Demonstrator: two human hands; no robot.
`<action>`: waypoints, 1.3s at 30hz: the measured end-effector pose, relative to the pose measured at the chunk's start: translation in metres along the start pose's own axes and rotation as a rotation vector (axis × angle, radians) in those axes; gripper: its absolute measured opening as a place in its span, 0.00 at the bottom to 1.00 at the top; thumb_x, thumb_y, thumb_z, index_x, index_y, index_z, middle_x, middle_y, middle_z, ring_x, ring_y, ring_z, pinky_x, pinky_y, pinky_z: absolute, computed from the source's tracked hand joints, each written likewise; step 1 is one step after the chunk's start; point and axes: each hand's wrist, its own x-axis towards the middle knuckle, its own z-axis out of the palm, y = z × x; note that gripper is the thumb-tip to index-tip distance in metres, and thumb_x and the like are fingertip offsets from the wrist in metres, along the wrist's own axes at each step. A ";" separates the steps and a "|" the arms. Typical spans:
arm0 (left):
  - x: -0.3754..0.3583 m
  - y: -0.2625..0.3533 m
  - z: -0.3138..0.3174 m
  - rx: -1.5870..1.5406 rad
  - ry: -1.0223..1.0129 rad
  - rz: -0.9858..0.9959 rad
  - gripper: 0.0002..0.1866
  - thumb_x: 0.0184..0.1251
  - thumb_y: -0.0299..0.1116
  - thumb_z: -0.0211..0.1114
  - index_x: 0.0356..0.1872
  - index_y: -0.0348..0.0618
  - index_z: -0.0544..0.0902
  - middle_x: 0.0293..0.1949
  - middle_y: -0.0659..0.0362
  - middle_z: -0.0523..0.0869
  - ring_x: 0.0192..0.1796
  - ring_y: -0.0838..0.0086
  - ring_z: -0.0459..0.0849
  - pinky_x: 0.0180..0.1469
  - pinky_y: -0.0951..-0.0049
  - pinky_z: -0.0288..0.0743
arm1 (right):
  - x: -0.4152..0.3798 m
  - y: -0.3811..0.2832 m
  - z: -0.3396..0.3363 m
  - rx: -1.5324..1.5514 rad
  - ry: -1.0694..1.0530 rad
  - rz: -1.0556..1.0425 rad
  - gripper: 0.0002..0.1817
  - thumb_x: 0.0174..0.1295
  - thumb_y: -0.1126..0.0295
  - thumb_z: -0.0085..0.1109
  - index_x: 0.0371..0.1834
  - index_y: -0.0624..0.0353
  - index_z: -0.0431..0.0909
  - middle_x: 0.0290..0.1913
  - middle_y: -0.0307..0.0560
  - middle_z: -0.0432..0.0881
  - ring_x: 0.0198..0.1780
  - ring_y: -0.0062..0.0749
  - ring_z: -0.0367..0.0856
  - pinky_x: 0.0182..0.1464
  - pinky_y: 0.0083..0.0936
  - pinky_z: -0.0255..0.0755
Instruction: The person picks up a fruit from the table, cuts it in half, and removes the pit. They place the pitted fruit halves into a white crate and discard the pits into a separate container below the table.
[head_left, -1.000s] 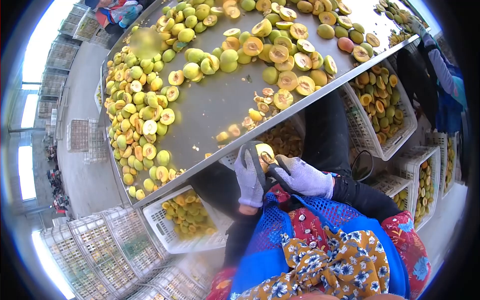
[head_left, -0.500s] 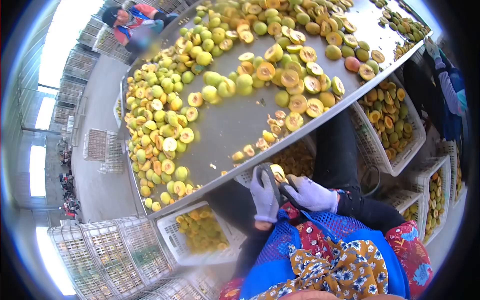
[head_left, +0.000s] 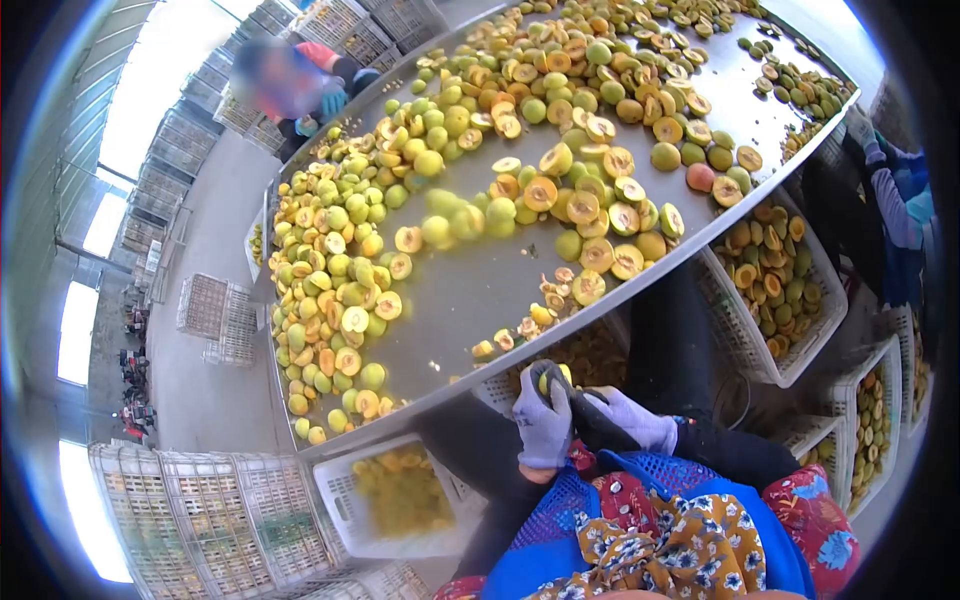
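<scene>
My left hand [head_left: 543,425], in a pale glove with a dark palm, is closed around a yellow-green fruit [head_left: 553,378], held in front of my lap just off the table edge. Only the upper part of this fruit shows between the fingers. Against it from the right presses my right hand [head_left: 632,420], gloved the same way, with its fingers closed; whatever they grip is hidden. Beyond my hands, the metal table [head_left: 440,300] carries whole and halved fruit [head_left: 583,207], some halves showing orange-brown centres. Small cut pieces [head_left: 541,316] lie by the near edge.
White crates of fruit stand below the table, one at the left [head_left: 340,490] and one at the right [head_left: 780,372]. Stacked crates [head_left: 200,500] rise at lower left. One person [head_left: 290,85] works across the table; another person's sleeve [head_left: 895,200] shows at the right edge.
My hands have drawn closer together, and the cut face of the fruit in them no longer shows. The view has shifted slightly. The person across the table has lowered their head and arms.
</scene>
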 end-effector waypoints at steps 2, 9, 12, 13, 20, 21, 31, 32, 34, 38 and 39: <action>0.000 -0.003 -0.001 -0.007 -0.036 -0.020 0.13 0.70 0.28 0.57 0.52 0.36 0.76 0.43 0.46 0.85 0.47 0.54 0.86 0.51 0.62 0.79 | -0.001 0.005 -0.009 -0.254 -0.089 -0.239 0.15 0.73 0.62 0.50 0.45 0.65 0.75 0.34 0.58 0.81 0.38 0.48 0.82 0.39 0.35 0.73; 0.000 -0.024 -0.012 -0.138 -0.107 0.022 0.14 0.77 0.36 0.55 0.50 0.35 0.79 0.42 0.53 0.85 0.42 0.70 0.84 0.48 0.71 0.78 | -0.006 0.000 0.011 -0.854 0.291 -0.297 0.18 0.73 0.58 0.50 0.42 0.66 0.68 0.26 0.67 0.80 0.32 0.62 0.83 0.33 0.52 0.74; -0.004 -0.026 -0.011 -0.042 -0.073 0.135 0.16 0.79 0.39 0.53 0.49 0.35 0.79 0.41 0.54 0.84 0.42 0.73 0.83 0.48 0.72 0.78 | -0.007 0.001 0.013 -0.913 0.275 -0.295 0.18 0.72 0.58 0.51 0.43 0.67 0.67 0.24 0.66 0.80 0.29 0.61 0.83 0.31 0.52 0.74; -0.005 -0.026 -0.010 -0.037 -0.067 0.131 0.16 0.79 0.40 0.52 0.49 0.35 0.80 0.40 0.54 0.84 0.42 0.73 0.82 0.48 0.71 0.78 | -0.007 0.002 0.013 -0.924 0.267 -0.288 0.18 0.72 0.58 0.51 0.43 0.67 0.67 0.24 0.66 0.80 0.28 0.60 0.83 0.30 0.52 0.74; -0.011 -0.017 -0.012 -0.167 -0.034 -0.082 0.18 0.81 0.40 0.49 0.46 0.35 0.80 0.39 0.53 0.84 0.41 0.68 0.82 0.46 0.68 0.76 | -0.005 0.009 0.019 -0.933 0.226 -0.212 0.20 0.72 0.57 0.51 0.44 0.68 0.66 0.26 0.67 0.80 0.30 0.61 0.83 0.32 0.51 0.75; -0.010 -0.013 -0.013 -0.201 -0.029 -0.125 0.17 0.81 0.40 0.49 0.46 0.35 0.80 0.39 0.53 0.84 0.41 0.67 0.83 0.46 0.67 0.76 | -0.005 0.006 0.019 -0.915 0.210 -0.192 0.19 0.72 0.57 0.50 0.43 0.68 0.67 0.28 0.68 0.81 0.31 0.61 0.83 0.33 0.51 0.75; -0.011 -0.003 -0.012 -0.133 -0.038 -0.167 0.13 0.77 0.32 0.49 0.46 0.36 0.80 0.39 0.50 0.85 0.43 0.63 0.85 0.48 0.66 0.76 | -0.004 0.004 0.002 -0.411 -0.059 -0.186 0.20 0.75 0.58 0.44 0.45 0.69 0.75 0.35 0.61 0.82 0.38 0.49 0.82 0.42 0.37 0.73; -0.009 -0.004 -0.013 -0.141 -0.055 -0.177 0.13 0.77 0.32 0.49 0.46 0.35 0.80 0.40 0.49 0.85 0.43 0.63 0.85 0.48 0.66 0.76 | -0.003 0.001 0.003 -0.406 -0.023 -0.060 0.21 0.75 0.58 0.44 0.45 0.70 0.75 0.36 0.61 0.81 0.38 0.50 0.82 0.41 0.37 0.73; -0.006 -0.007 -0.014 -0.128 -0.091 -0.165 0.13 0.78 0.33 0.49 0.46 0.35 0.80 0.40 0.49 0.85 0.43 0.63 0.85 0.48 0.66 0.76 | -0.003 0.018 0.006 -0.711 0.100 -0.209 0.18 0.74 0.57 0.49 0.42 0.65 0.73 0.30 0.59 0.80 0.34 0.50 0.82 0.37 0.40 0.72; -0.008 -0.017 -0.006 -0.156 -0.107 -0.218 0.14 0.79 0.34 0.49 0.46 0.36 0.80 0.40 0.49 0.85 0.43 0.64 0.84 0.49 0.67 0.76 | -0.004 0.027 0.006 -0.877 0.143 -0.243 0.17 0.71 0.60 0.52 0.47 0.66 0.74 0.36 0.61 0.81 0.38 0.52 0.83 0.38 0.41 0.74; -0.009 -0.013 -0.005 -0.167 -0.096 -0.247 0.14 0.79 0.35 0.50 0.46 0.35 0.80 0.39 0.49 0.85 0.43 0.64 0.84 0.49 0.67 0.76 | 0.002 0.035 0.004 -0.715 0.135 -0.185 0.18 0.69 0.61 0.54 0.50 0.67 0.75 0.38 0.61 0.81 0.38 0.48 0.83 0.37 0.40 0.74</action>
